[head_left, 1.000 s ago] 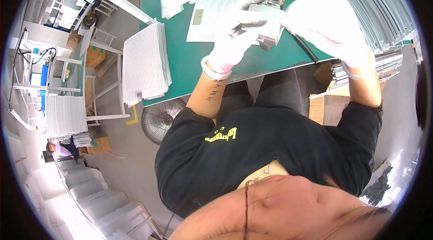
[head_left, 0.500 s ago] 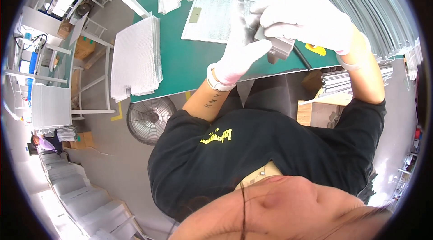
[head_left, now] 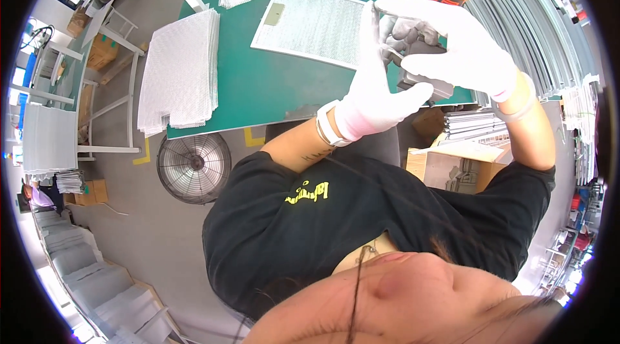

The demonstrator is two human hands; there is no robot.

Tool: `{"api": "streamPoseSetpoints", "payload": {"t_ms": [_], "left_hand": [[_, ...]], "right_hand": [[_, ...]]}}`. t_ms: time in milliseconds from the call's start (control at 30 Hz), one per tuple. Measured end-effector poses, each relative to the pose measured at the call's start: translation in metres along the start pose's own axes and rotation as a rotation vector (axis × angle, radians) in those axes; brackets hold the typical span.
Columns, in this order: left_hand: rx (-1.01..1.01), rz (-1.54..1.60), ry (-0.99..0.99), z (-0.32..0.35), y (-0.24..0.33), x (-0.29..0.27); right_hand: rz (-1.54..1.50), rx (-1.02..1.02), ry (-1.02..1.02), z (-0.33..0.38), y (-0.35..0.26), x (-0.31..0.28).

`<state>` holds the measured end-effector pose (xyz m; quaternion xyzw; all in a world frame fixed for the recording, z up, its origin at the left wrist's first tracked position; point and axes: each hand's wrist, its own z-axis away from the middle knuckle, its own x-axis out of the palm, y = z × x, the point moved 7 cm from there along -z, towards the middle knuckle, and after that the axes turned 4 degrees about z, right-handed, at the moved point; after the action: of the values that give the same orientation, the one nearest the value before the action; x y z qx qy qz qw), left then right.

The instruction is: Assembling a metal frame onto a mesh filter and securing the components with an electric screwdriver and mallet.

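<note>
A silvery rectangular mesh panel with a narrow metal frame point(head_left: 310, 26) lies flat on the green table point(head_left: 240, 95). Just right of it is a dark grey, box-shaped block point(head_left: 441, 88), partly hidden by two white-gloved hands. The left hand point(head_left: 373, 104), over the panel's right end, has its fingers raised together and its thumb spread wide, reaching in front of the block. The right hand point(head_left: 464, 47), to the right of the panel, has bent fingers with a moderate gap to the thumb; I cannot tell whether they pinch anything or touch the block.

The block looks rigid and hard, probably heavy for its bulk if metal; its smooth faces might slip against glove fabric, so opposite sides seem the surest hold. The panel looks light and stiff along its rim, its mesh easier to dent, so its frame edges would suit gripping.
</note>
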<state>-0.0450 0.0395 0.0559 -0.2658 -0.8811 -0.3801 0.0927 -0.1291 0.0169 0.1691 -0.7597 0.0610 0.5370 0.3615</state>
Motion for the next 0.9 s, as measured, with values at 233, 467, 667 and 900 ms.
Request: {"api": "streamPoseSetpoints", "payload": {"t_ms": [233, 467, 667, 900], "left_hand": [[0.294, -0.336, 0.018, 0.015, -0.002, -0.007], [0.207, -0.356, -0.100, 0.026, -0.012, -0.005], [0.513, -0.529, -0.074, 0.051, -0.009, -0.004], [0.537, -0.452, -0.062, 0.048, -0.005, -0.005]], "right_hand": [[-0.402, 0.188, 0.168, 0.022, 0.017, 0.015], [-0.543, 0.099, 0.294, 0.032, 0.027, 0.028], [-0.624, 0.124, 0.503, 0.048, 0.045, 0.037], [-0.941, -0.068, 0.712, 0.050, 0.061, 0.047]]}}
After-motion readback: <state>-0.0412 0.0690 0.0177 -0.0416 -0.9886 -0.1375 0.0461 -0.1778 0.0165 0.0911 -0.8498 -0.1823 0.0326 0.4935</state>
